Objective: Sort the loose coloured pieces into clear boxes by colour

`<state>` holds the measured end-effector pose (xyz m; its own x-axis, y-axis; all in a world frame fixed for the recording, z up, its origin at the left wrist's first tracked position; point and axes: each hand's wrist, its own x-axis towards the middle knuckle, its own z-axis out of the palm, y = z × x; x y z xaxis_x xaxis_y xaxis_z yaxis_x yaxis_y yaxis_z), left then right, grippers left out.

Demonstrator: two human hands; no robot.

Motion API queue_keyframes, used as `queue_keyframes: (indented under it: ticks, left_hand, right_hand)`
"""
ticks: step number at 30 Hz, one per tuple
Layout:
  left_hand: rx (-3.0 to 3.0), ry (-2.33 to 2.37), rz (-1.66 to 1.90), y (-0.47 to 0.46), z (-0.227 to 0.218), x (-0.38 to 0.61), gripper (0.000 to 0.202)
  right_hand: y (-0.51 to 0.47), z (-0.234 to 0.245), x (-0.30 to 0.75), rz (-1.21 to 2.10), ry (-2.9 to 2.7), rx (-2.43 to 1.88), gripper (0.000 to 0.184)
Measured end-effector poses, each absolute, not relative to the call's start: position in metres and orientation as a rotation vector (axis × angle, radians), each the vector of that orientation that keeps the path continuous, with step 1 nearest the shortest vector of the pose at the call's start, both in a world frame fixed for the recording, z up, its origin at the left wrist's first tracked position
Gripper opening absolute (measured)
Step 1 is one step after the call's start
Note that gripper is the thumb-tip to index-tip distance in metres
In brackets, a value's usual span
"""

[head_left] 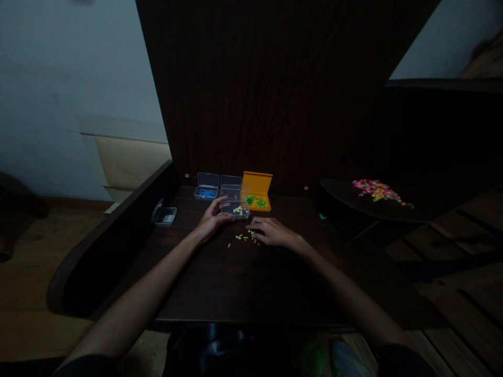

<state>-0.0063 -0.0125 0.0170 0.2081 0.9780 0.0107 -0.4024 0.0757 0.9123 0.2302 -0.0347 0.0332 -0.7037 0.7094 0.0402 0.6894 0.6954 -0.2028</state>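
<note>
My left hand (212, 219) grips the left side of a clear plastic box (244, 213) with its lid raised. Several small cream-white pieces (239, 210) lie inside that box. Just right of and nearer than the box, my right hand (271, 231) has its fingers closed down at a scatter of small yellow and white pieces (245, 238) on the dark wooden desk (220, 283). Whatever may be between those fingertips is too small and dim to make out.
Behind stand an open orange box (257, 183) with green pieces and a clear box (206, 192) with blue pieces. Another small clear box (165, 216) sits at the left. A multicoloured heap (378, 190) lies on the raised shelf (338, 196) at right. A raised side panel (113, 235) edges the desk.
</note>
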Motion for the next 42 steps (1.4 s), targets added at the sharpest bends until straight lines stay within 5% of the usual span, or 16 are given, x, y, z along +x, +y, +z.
queue_keyframes:
  ticks: [13, 30, 42]
  left_hand:
    - [0.979, 0.768, 1.204, -0.013, 0.017, -0.006, 0.065]
    - [1.043, 0.692, 1.135, -0.017, 0.012, -0.002, 0.07]
    - [1.034, 0.668, 1.113, -0.019, 0.01, 0.0, 0.069]
  right_hand:
    - [-0.03, 0.019, 0.221, 0.218, -2.725, -1.153, 0.013]
    - [-0.015, 0.052, 0.2, 0.211, -2.389, -0.963, 0.014]
    - [-0.019, 0.049, 0.186, 0.162, -2.365, -0.928, 0.032]
